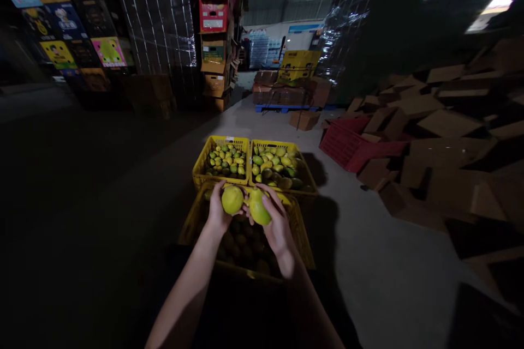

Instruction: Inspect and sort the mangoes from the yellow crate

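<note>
Both of my hands are raised over the near yellow crate (pixel 303 223), whose many fruits lie in shadow. In my left hand (pixel 218 212) is a round yellow-green lemon (pixel 232 200), its fingers curled round it. My right hand (pixel 279 224) grips a longer yellow-green lemon (pixel 258 207). The two fruits are close together, and part of my fingers is hidden behind them. Just beyond are a left yellow crate (pixel 199 169) of smaller green and yellow lemons and a right yellow crate (pixel 310 174) with larger ones.
On the right, a red crate (pixel 344 144) lies tilted against a heap of cardboard boxes (pixel 446 152). Stacked cartons (pixel 213 54) and a blue pallet (pixel 282 109) with boxes stand at the back. Wrapped stacks (pixel 159 27) rise at the left.
</note>
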`<state>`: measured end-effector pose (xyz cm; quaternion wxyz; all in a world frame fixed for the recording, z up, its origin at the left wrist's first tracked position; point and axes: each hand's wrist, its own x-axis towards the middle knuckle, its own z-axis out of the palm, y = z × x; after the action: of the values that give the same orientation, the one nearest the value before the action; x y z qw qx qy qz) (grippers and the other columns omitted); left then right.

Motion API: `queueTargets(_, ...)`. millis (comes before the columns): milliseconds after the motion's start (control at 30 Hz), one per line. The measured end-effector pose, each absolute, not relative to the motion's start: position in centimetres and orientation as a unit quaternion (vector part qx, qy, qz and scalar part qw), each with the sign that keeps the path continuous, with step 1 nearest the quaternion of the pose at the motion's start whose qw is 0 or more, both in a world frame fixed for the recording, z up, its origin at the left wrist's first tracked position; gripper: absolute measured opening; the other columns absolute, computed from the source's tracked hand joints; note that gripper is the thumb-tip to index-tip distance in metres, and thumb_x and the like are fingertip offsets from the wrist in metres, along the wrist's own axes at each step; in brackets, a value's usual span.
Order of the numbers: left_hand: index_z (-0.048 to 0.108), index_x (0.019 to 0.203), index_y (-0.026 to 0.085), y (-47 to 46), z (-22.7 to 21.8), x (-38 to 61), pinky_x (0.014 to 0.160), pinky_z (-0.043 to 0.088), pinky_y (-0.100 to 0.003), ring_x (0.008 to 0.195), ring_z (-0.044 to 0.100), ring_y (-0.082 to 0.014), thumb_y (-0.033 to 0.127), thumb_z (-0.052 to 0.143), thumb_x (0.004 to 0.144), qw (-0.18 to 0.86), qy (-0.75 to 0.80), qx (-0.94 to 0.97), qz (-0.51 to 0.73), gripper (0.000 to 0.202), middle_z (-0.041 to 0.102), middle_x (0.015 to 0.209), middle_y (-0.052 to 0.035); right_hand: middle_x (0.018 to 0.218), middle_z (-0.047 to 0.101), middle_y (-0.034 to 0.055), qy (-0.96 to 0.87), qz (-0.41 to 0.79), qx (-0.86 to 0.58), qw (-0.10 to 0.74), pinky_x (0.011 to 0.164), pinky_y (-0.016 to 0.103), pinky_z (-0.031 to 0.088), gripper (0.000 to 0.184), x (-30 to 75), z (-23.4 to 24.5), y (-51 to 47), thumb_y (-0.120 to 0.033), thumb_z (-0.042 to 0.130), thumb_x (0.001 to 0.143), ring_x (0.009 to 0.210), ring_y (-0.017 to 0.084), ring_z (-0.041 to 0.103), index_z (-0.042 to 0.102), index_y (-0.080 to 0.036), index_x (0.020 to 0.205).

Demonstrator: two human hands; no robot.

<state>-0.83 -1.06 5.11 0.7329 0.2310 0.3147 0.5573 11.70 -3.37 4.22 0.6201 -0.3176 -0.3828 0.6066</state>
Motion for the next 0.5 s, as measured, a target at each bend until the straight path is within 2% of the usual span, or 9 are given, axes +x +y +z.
queueTargets(67,0.063,0.083,0.012,-0.9,5.3,-0.8,0.034,0.043,-0.02,0.04,0.055,-0.0122,0.048,0.037,0.082,0.739,0.335,0.168,0.56,0.044,0.063,0.061,-0.0055,0.09,0.067,0.0021,-0.34,0.642,-0.315,0.611,0.049,0.025,0.047,0.033,11.5,4.1,-3.0,-0.038,0.061,0.075,0.06,0.014,0.061,0.059,-0.024,0.106)
queueTargets(167,0.059,0.099,0.011,-0.9,5.8,-0.9,0.039,0.048,-0.018,0.044,0.059,-0.0116,0.04,0.039,0.086,0.755,0.323,0.111,0.56,0.038,0.065,0.065,-0.0053,0.086,0.07,0.0029,-0.28,0.695,-0.298,0.592,0.047,0.027,0.048,0.033,11.5,3.7,-2.6,-0.037,0.063,0.073,0.057,0.015,0.062,0.061,-0.021,0.103)
queueTargets(300,0.056,0.102,0.006,-0.6,5.9,-1.0,0.04,0.049,-0.014,0.044,0.06,-0.0101,0.034,0.036,0.09,0.785,0.313,0.06,0.531,0.036,0.066,0.065,-0.007,0.071,0.07,0.0044,-0.234,0.74,-0.294,0.558,0.048,0.028,0.05,0.025,11.8,3.4,-2.2,-0.038,0.057,0.076,0.052,0.016,0.061,0.065,-0.017,0.087)
queueTargets(433,0.057,0.1,0.005,-0.2,5.0,-0.8,0.04,0.05,-0.018,0.047,0.062,-0.0134,0.037,0.038,0.089,0.797,0.303,0.046,0.52,0.04,0.067,0.068,-0.0105,0.067,0.069,0.0058,-0.237,0.741,-0.317,0.543,0.05,0.027,0.051,0.034,12.0,2.9,-2.0,-0.044,0.049,0.082,0.051,0.015,0.06,0.065,-0.015,0.081)
queueTargets(500,0.058,0.097,0.005,0.1,4.5,-0.7,0.046,0.053,-0.02,0.057,0.066,-0.0161,0.034,0.042,0.087,0.791,0.288,0.029,0.539,0.035,0.068,0.072,-0.0118,0.069,0.068,0.0055,-0.249,0.729,-0.328,0.546,0.05,0.028,0.051,0.037,11.9,2.6,-1.9,-0.049,0.048,0.082,0.051,0.015,0.06,0.064,-0.015,0.083)
